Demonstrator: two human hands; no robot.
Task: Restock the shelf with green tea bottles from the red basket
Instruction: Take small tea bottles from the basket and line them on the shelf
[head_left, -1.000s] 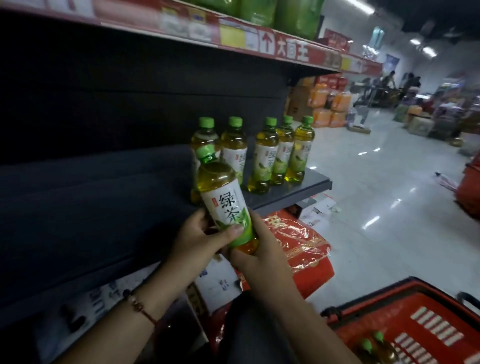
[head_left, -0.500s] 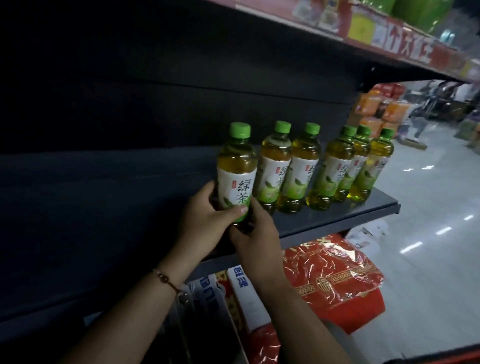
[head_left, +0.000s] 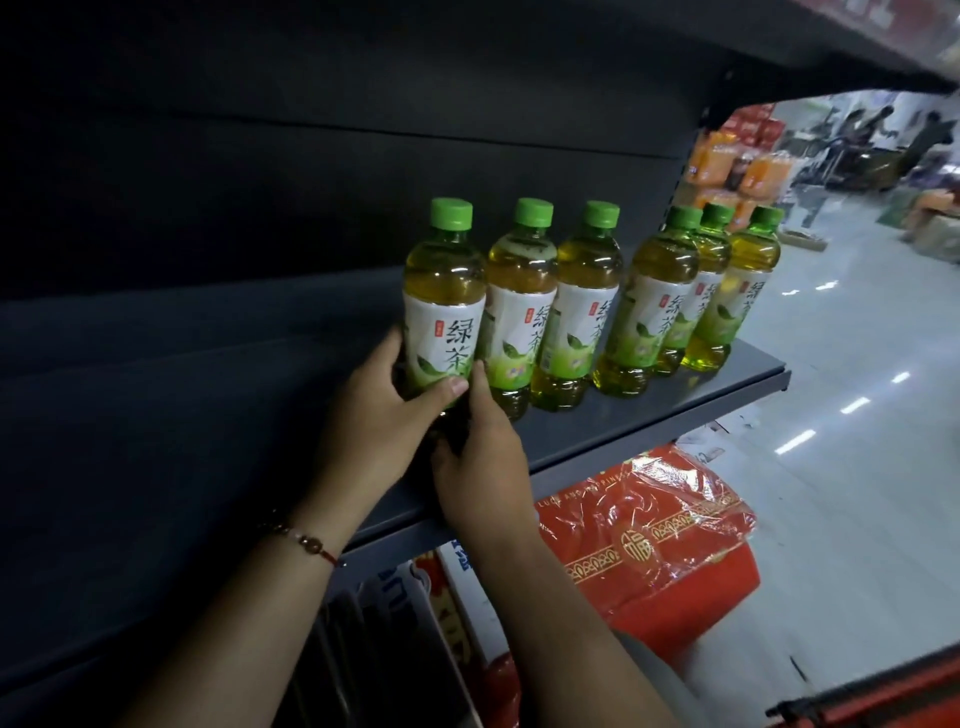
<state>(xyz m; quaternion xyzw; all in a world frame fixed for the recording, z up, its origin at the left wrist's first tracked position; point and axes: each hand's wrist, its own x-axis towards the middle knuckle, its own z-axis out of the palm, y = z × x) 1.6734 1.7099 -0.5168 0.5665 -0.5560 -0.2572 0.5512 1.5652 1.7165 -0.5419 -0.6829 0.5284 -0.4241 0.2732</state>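
**Green tea bottle held at the left end of the shelf row**

Green tea bottle (head_left: 444, 306) is gripped by both hands and stands upright on the dark shelf (head_left: 675, 415), at the left end of a row. Its label faces the camera.

Nearest the camera, a red basket (head_left: 883, 696) is seen only as a rim at the lower right corner. A beaded bracelet (head_left: 304, 540) is worn on the left wrist. Red wrapped packages (head_left: 649, 535) are stored below the shelf, just right of the right forearm.

The left hand (head_left: 374, 421) is wrapped around the lower left side of the bottle, with the thumb laid across the front of the label and the fingers curled behind. The right hand (head_left: 480, 457) is closed on the bottle's base from the right, with the thumb pointing up along the label edge.

Beyond the hands, 5 more bottles (head_left: 597, 306) stand upright on the same shelf to the right. The nearest 2 are touching the held bottle in line; a small gap separates these from the last 3.

Farther back, a shop aisle with a glossy floor (head_left: 857, 415) and stacked orange goods (head_left: 727, 166) is visible, blurred.
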